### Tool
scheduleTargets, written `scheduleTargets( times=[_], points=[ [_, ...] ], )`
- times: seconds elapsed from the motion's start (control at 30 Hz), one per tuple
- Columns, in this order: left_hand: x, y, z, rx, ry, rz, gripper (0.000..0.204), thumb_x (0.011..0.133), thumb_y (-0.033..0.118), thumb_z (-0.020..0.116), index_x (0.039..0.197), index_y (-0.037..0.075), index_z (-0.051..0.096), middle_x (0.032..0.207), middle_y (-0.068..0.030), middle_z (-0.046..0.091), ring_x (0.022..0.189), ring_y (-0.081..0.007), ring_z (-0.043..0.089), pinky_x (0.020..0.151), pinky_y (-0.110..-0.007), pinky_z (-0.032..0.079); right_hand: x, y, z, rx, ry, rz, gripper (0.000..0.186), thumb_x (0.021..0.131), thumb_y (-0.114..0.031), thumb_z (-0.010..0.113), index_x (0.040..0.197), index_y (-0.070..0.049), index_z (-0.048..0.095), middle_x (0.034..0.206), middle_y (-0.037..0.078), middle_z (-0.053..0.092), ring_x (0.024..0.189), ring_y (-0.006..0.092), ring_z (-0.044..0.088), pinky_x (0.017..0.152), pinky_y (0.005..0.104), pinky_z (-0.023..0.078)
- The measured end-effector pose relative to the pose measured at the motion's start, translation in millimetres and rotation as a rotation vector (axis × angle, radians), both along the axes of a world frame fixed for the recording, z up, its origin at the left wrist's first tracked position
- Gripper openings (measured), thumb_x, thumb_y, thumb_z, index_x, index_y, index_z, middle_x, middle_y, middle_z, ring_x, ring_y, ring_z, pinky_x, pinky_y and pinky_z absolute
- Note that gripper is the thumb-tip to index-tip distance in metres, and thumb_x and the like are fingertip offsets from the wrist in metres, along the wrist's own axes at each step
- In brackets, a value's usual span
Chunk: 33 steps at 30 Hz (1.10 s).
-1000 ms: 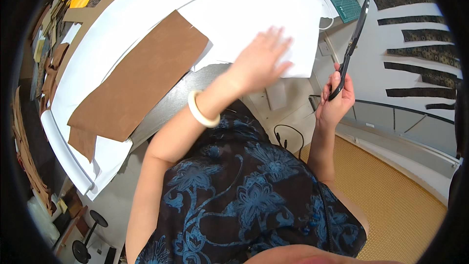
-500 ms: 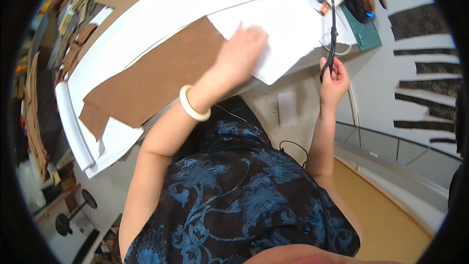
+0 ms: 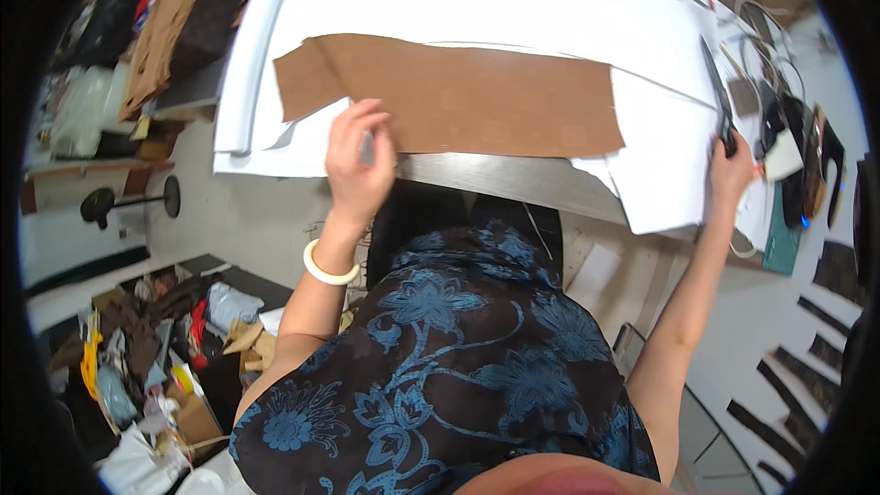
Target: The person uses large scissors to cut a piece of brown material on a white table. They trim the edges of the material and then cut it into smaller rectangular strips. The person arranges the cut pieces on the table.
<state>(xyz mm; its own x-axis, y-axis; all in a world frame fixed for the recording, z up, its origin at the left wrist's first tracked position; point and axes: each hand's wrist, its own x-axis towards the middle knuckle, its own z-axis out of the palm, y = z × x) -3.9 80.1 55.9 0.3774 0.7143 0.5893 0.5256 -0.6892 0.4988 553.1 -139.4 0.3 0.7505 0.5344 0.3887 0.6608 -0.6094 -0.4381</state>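
A long piece of brown leather [image 3: 467, 96] lies on white paper [image 3: 541, 18] on the table, with an angled notch at its left end. Over the table's front edge, beside that notch, my left hand [image 3: 360, 160] is raised with its fingers loosely bent and apart, and I see nothing in it. A cream bangle [image 3: 330, 277] circles that wrist. Far to the right, my right hand [image 3: 731, 170] grips black scissors [image 3: 722, 105] by the handles. Their blades look closed and point away over the paper's right end. A loose white sheet [image 3: 665, 160] sits under the leather's right side.
A white paper roll [image 3: 252, 69] stands along the table's left end. At the right are a green cutting mat [image 3: 782, 229], cables and dark tools. Dark strips [image 3: 779, 417] hang beyond the table's right side. Scraps and bags [image 3: 183, 348] are heaped at lower left.
My left hand has moved left from the loose white sheet to the leather's notched end. My right hand still holds the scissors, now over the table's right end. The whole view has turned leftward.
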Motion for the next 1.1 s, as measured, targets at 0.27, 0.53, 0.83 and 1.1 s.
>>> scheduleTargets(
  times=[0.27,0.53,0.83,1.1],
  points=[
    [-126,97,-28,-0.346,0.090,0.725,0.053,0.091,0.032,0.075,0.127,-0.003,0.057,0.108,-0.0183,0.070,0.106,-0.0312,0.065,0.094,-0.040,0.052,-107,40,35,-0.068,0.244,0.126,0.050,0.095,-0.029,0.073,0.134,-0.001,0.059,0.104,0.011,0.070,0.086,0.0238,0.069,0.080,0.0372,0.055],
    [-109,179,-55,-0.633,-0.026,0.552,0.070,0.085,0.027,0.085,0.136,-0.004,0.048,0.086,-0.0070,0.068,0.081,-0.0167,0.065,0.073,-0.032,0.053,-208,88,32,0.242,0.689,0.283,0.062,0.089,-0.002,0.078,0.142,-0.001,0.047,0.093,0.004,0.066,0.073,0.0073,0.062,0.066,0.0201,0.050],
    [-187,161,32,-0.459,-0.437,0.279,0.048,0.094,0.002,0.073,0.138,0.004,0.052,0.097,-0.0016,0.066,0.081,-0.0075,0.066,0.072,-0.023,0.053,-75,32,48,0.578,0.628,0.218,0.047,0.091,-0.001,0.078,0.132,0.001,0.056,0.092,0.001,0.068,0.080,0.0034,0.063,0.076,0.0165,0.050],
    [-189,139,-10,-0.607,-0.172,0.265,0.038,0.096,0.002,0.070,0.134,0.004,0.064,0.091,0.0036,0.060,0.073,-0.0014,0.055,0.062,-0.018,0.041,-59,5,3,0.366,0.508,0.158,0.030,0.093,-0.002,0.071,0.123,-0.002,0.066,0.086,-0.004,0.062,0.071,0.0034,0.054,0.067,0.0196,0.047]
  ],
)
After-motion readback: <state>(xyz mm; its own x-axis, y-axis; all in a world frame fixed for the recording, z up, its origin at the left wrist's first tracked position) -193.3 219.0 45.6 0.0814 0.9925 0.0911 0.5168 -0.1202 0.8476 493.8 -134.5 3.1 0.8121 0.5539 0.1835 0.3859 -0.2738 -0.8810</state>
